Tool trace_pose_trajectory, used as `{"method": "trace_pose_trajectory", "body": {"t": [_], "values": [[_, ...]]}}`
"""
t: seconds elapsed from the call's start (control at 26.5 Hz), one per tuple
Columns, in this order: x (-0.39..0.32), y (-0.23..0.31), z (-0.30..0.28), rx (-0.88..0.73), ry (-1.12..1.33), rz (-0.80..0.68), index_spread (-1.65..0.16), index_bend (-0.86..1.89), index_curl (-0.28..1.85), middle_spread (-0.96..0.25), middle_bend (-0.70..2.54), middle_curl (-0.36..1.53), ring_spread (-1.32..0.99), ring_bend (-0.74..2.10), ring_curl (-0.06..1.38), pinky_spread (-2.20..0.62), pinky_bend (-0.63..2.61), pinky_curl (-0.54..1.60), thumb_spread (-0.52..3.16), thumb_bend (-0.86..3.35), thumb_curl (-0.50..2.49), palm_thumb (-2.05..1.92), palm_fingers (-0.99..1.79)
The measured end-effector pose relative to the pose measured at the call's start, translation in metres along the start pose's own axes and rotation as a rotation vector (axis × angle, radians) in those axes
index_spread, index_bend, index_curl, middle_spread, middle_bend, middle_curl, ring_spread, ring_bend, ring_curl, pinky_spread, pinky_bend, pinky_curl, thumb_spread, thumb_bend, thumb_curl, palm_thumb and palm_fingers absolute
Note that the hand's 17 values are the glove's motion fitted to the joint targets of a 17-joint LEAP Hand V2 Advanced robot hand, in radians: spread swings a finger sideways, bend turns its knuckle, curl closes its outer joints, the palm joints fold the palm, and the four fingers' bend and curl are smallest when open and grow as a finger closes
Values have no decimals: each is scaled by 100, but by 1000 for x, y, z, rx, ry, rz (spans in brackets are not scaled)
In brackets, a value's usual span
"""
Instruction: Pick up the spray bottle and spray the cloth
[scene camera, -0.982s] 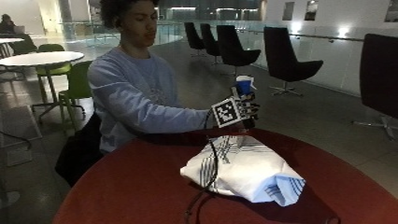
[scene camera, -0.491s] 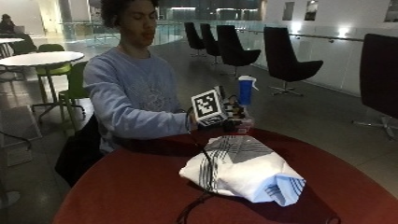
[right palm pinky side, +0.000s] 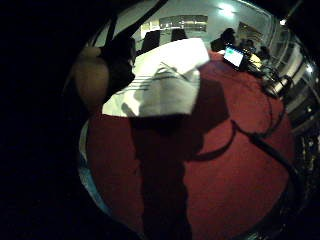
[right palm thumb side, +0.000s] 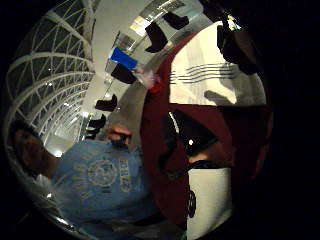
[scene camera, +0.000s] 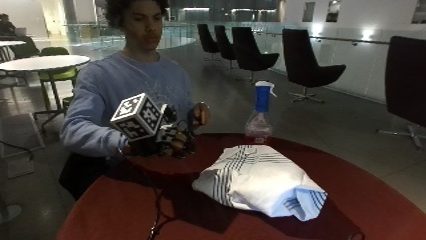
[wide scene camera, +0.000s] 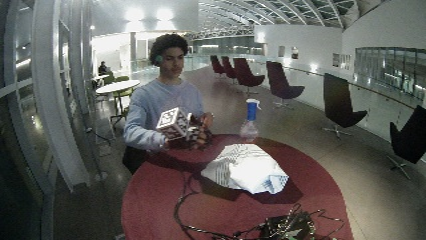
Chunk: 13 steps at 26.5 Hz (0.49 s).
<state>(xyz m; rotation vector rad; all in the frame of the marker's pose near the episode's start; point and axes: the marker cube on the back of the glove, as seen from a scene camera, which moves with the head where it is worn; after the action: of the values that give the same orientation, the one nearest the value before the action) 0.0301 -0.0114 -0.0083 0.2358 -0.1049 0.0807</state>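
At about nine o'clock of the red round table (scene camera: 133, 210), as the outside view shows it, the person's gloved right hand (scene camera: 163, 140) hangs just above the tabletop near its rim; its fingers (scene camera: 181, 145) are loosely curled and grasp nothing; the bare left hand (scene camera: 200, 114) is raised just behind it, fingers upright, touching none of the task's things. Toward the table's centre lies the cloth (scene camera: 256, 181), white with dark stripes, folded into a rumpled bundle, well apart from the gloved hand; in the little-finger-side palm view the same cloth (right palm pinky side: 160, 80) lies on the red surface beyond the hand's shadow. At roughly twelve o'clock, on the table's far edge, the spray bottle (scene camera: 259, 114) stands upright, clear-bodied with pink liquid and a blue-and-white trigger head, just behind the cloth and not touching it; nobody holds it.
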Motion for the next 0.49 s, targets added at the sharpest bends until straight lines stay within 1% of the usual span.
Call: {"method": "trace_pose_trajectory", "body": {"t": [0.23, 0.49], "values": [[44, 44, -16, -9, 156, 56, -27, 14, 31, -5, 33, 44, -2, 37, 35, 19, 16, 31, 107, -2, 43, 67, 89], [53, 57, -19, -6, 191, 68, -28, 11, 29, -4, 35, 45, -2, 39, 36, 20, 17, 30, 109, -2, 42, 67, 86]]}}
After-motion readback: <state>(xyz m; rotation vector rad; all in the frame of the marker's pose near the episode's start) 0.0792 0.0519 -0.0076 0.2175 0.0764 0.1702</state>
